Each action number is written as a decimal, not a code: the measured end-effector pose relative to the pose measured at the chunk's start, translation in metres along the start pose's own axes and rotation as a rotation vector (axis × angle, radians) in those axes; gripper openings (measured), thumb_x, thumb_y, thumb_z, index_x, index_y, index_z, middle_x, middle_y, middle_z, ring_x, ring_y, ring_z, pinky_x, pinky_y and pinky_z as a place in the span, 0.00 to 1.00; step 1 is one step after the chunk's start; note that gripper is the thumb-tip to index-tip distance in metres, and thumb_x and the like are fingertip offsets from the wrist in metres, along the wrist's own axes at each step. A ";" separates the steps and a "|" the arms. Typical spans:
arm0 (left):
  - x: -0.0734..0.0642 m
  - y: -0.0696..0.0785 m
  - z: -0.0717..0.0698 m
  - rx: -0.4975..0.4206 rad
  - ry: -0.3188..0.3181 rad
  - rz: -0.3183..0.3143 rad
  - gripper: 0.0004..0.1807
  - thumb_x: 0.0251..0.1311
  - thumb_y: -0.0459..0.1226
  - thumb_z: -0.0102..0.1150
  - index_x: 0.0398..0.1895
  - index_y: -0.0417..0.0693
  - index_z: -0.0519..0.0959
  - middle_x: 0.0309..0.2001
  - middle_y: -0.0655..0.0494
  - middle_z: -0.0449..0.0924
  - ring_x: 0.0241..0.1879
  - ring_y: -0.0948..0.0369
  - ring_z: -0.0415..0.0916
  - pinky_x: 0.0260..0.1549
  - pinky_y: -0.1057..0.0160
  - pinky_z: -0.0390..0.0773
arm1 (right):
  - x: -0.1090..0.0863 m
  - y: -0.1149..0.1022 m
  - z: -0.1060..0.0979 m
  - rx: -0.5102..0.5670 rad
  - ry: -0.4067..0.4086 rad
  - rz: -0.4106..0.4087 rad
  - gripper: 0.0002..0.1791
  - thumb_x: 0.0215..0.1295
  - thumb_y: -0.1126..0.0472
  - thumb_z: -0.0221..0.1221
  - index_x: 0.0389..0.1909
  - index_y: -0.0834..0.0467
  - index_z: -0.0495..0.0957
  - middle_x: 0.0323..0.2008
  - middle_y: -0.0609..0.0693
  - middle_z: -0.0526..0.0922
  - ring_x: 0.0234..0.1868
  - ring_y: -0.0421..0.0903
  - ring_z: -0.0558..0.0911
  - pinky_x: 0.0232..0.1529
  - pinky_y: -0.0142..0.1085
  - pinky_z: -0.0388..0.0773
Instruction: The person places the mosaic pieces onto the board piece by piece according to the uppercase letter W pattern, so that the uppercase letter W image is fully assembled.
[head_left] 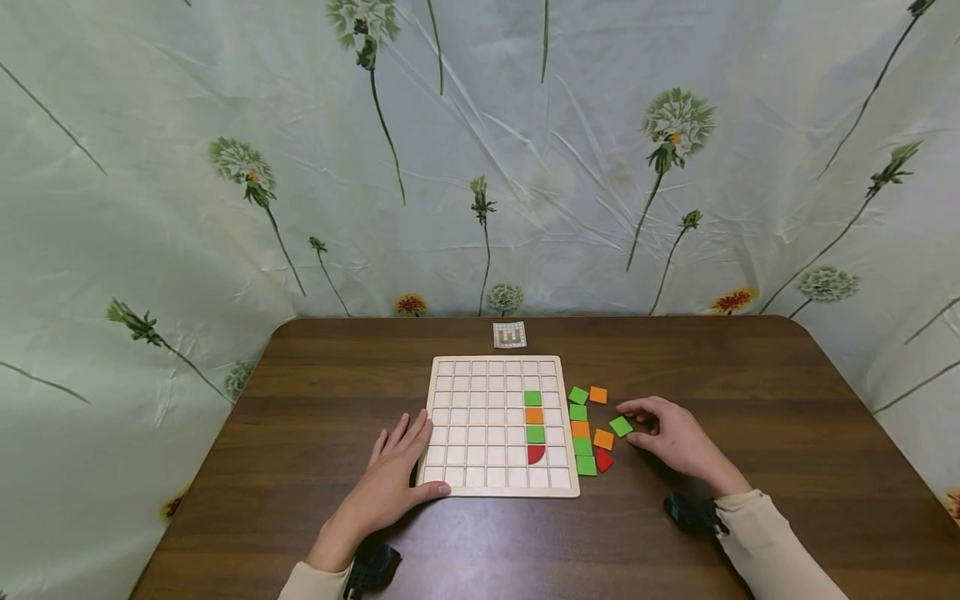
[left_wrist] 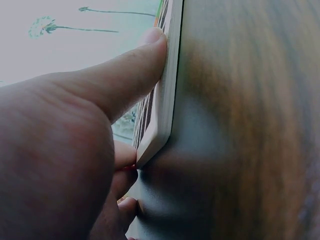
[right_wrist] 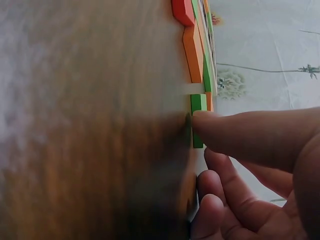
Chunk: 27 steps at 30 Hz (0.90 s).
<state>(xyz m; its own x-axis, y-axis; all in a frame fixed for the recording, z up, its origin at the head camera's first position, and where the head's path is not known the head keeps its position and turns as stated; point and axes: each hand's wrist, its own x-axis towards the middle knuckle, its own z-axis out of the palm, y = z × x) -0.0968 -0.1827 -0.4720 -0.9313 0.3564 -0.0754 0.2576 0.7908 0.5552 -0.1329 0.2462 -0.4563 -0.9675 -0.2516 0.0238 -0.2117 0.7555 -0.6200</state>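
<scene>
the head view looks forward and down from above the near side of the table point(head_left: 510, 542), well back, taking in the board point(head_left: 476, 433), tiles point(head_left: 582, 447), left hand point(head_left: 385, 490), right hand point(head_left: 677, 437) and cloth point(head_left: 570, 142) behind. the left wrist view sits low and close, sideways with the table at right, facing across the left hand at the board's edge, which the head view shares. the right wrist view, also low, close and sideways, has the table at left, sharing the right hand and tiles with the head view. both wrist views catch the cloth.
</scene>
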 end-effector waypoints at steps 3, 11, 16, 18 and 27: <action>0.000 0.000 0.000 0.001 -0.001 -0.002 0.55 0.58 0.59 0.67 0.80 0.42 0.51 0.81 0.49 0.43 0.79 0.45 0.34 0.72 0.36 0.34 | 0.000 0.000 -0.001 -0.010 -0.010 -0.011 0.18 0.60 0.68 0.68 0.52 0.61 0.84 0.47 0.53 0.82 0.43 0.49 0.77 0.38 0.38 0.76; -0.001 0.000 -0.001 -0.003 -0.007 0.000 0.55 0.58 0.58 0.67 0.80 0.42 0.51 0.81 0.49 0.42 0.79 0.45 0.34 0.71 0.36 0.34 | 0.001 -0.002 -0.001 -0.043 -0.035 -0.038 0.16 0.61 0.69 0.66 0.51 0.60 0.84 0.47 0.54 0.81 0.44 0.51 0.77 0.42 0.44 0.76; 0.000 0.000 -0.001 0.003 -0.004 0.004 0.55 0.58 0.59 0.67 0.80 0.42 0.51 0.81 0.49 0.43 0.79 0.45 0.34 0.71 0.36 0.34 | 0.001 -0.003 0.000 -0.053 -0.045 -0.014 0.14 0.62 0.68 0.66 0.50 0.59 0.85 0.47 0.53 0.81 0.44 0.50 0.76 0.41 0.44 0.75; 0.000 -0.001 -0.001 0.005 -0.004 0.004 0.55 0.58 0.59 0.66 0.80 0.42 0.51 0.81 0.49 0.42 0.79 0.45 0.34 0.71 0.36 0.34 | 0.001 -0.003 0.000 -0.056 -0.048 0.000 0.14 0.62 0.68 0.66 0.50 0.59 0.85 0.46 0.53 0.81 0.44 0.50 0.76 0.40 0.44 0.75; 0.000 0.000 -0.001 0.003 -0.005 0.000 0.55 0.58 0.59 0.67 0.80 0.42 0.51 0.81 0.49 0.43 0.79 0.45 0.34 0.71 0.36 0.34 | 0.001 -0.004 0.002 -0.057 -0.033 0.060 0.14 0.63 0.64 0.68 0.49 0.59 0.84 0.42 0.52 0.81 0.40 0.48 0.76 0.39 0.43 0.75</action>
<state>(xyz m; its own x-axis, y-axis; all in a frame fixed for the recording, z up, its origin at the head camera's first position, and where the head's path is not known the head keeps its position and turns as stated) -0.0974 -0.1828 -0.4712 -0.9301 0.3586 -0.0799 0.2580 0.7924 0.5527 -0.1325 0.2417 -0.4554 -0.9737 -0.2244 -0.0386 -0.1623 0.8029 -0.5736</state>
